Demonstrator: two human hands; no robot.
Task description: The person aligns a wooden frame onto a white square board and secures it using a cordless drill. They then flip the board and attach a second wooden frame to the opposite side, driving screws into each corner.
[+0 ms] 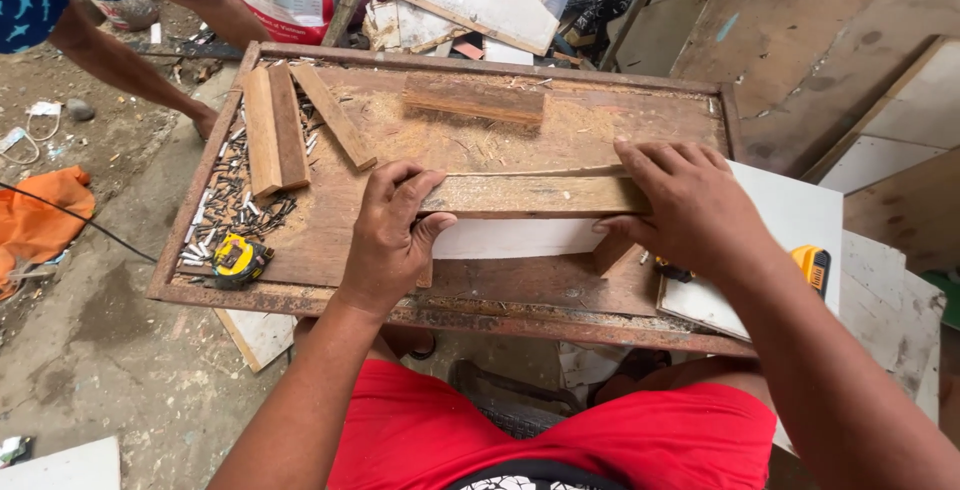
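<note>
My left hand (388, 235) grips the left end of a flat wooden slat (530, 193) that lies across a rusty, rimmed work table (300, 300). My right hand (690, 205) presses down on the slat's right end, fingers spread over it. Under the slat sits a white board piece (515, 238), with my left thumb touching its left edge. A small wooden block (612, 252) stands below my right hand.
Wooden strips (275, 128) and a thicker block (472, 100) lie at the table's back, among sawdust. Several loose nails (228, 205) and a yellow tape measure (238, 258) sit at the left. A yellow power tool (812, 265) rests on white panels at the right. Another person's arm (130, 70) reaches in top left.
</note>
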